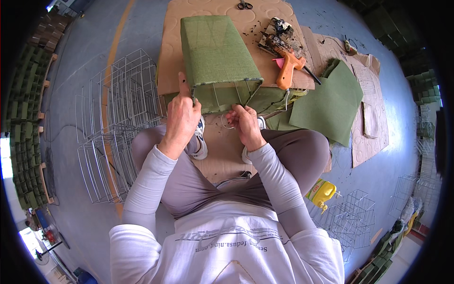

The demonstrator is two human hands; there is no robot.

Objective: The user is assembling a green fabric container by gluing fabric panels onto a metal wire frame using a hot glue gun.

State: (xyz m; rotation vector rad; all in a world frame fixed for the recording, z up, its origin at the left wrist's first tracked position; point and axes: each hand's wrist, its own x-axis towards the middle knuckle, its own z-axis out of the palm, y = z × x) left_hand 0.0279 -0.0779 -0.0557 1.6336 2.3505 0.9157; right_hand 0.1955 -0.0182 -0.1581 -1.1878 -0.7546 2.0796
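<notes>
A box of green woven fabric over a wire frame (220,52) lies on its side, its open end toward me. My left hand (182,116) grips the near left edge of that opening, index finger stretched along the side and thumb at the rim. At the lower right of the opening, my right hand (247,124) is closed, thumb and fingers pinched at the fabric's edge. A thin pale loop (226,122) shows beside its fingertips; its kind is unclear. Thin wires of the frame cross the opening.
Cardboard (170,57) lies under the box. An orange glue gun (287,71), dark-stained scraps (279,35) and black scissors (244,5) rest on it. Green sheets (326,104) lie right, wire frames (118,113) left. A yellow jug (322,191) stands by my right knee.
</notes>
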